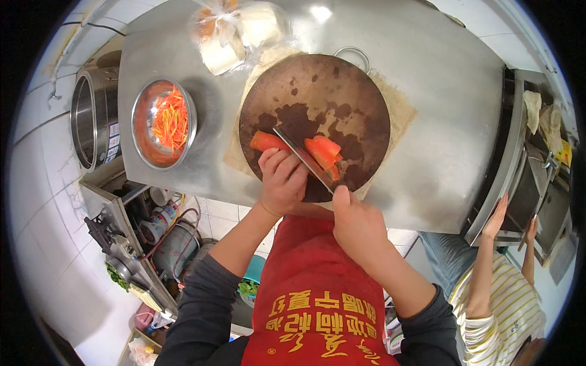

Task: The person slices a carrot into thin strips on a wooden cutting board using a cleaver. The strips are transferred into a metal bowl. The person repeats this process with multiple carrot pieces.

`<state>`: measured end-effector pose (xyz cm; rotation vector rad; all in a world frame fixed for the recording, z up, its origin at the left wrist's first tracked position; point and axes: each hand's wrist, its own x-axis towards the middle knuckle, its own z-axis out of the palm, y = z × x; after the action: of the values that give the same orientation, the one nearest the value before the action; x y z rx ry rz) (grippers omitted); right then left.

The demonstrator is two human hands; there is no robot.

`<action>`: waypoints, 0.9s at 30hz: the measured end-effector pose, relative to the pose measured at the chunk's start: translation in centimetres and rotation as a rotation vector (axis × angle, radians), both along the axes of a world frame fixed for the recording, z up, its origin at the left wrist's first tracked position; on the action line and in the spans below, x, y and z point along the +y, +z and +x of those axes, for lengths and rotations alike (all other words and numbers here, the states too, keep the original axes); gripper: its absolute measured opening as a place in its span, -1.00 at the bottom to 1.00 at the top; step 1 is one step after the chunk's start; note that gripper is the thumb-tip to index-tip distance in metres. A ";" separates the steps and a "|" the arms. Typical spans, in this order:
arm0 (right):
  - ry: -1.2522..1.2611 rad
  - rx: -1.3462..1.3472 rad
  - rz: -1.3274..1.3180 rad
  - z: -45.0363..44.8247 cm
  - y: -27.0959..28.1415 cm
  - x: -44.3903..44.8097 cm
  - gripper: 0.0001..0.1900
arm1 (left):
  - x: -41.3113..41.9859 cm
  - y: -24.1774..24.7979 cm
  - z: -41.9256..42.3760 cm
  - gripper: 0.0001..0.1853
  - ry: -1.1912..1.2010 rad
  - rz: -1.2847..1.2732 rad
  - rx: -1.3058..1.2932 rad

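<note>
My right hand [359, 224] grips the handle of a kitchen knife [304, 158], whose blade points away and to the left over a round chopping board [316, 91]. Bent fingers of my left hand [284, 176] press on a carrot piece [265, 141] just left of the blade. Cut carrot pieces [322, 152] lie against the blade's right side. The board rests on a beige cloth [400, 112] and has a metal ring at its far edge. To the left, a steel bowl [193, 132] holds shredded carrot [171, 121].
Clear plastic bags with pale blocks [222, 55] lie at the far side of the steel table [439, 151]. A large steel pot [94, 119] stands at the left. On the right, a person in a striped top [499, 293] has their hands at a metal unit [517, 183].
</note>
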<state>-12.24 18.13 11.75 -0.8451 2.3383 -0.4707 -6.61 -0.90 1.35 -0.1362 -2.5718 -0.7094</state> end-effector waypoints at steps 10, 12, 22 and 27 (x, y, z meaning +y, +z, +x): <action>0.007 -0.051 0.035 0.7 3.6 2.0 -0.84 | 0.0 -0.3 -0.1 -0.71 0.021 -0.015 0.025; 0.012 -0.034 0.038 0.6 1.3 0.7 -0.83 | -0.2 -0.3 0.1 -0.71 0.011 -0.008 0.027; -0.020 -0.071 0.014 0.9 4.2 2.3 -0.85 | 0.0 0.3 -0.2 -0.69 0.009 0.021 0.008; -0.012 -0.030 0.056 0.3 -0.5 -0.6 -0.83 | -0.2 -0.1 -0.3 -0.71 -0.007 -0.003 0.031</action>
<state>-11.95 17.51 11.21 -0.7933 2.3187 -0.4183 -6.91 -1.06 1.26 -0.1566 -2.5438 -0.7006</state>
